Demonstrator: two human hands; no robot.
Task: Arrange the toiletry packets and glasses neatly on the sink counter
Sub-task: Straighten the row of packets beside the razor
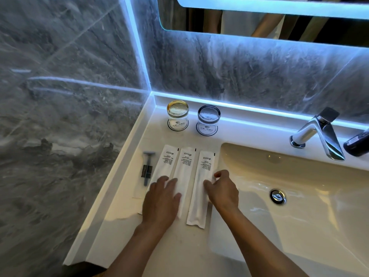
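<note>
Three long white toiletry packets lie side by side on the white counter [123, 222], left of the basin: a left packet [164, 162], a middle packet [184, 166] and a right packet [201, 188]. A clear-wrapped razor [147, 168] lies left of them. My left hand [161, 200] rests flat on the left and middle packets, fingers spread. My right hand [222, 189] pinches the right edge of the right packet with thumb and fingers. Two upturned glasses stand on round paper coasters at the back: an amber-tinted glass [177, 113] and a blue-grey glass [208, 118].
The sink basin [289, 196] with a chrome drain [277, 196] lies to the right. A chrome tap [319, 132] and a dark object [357, 143] stand at the back right. Grey marble walls close in the left and rear; a lit mirror hangs above.
</note>
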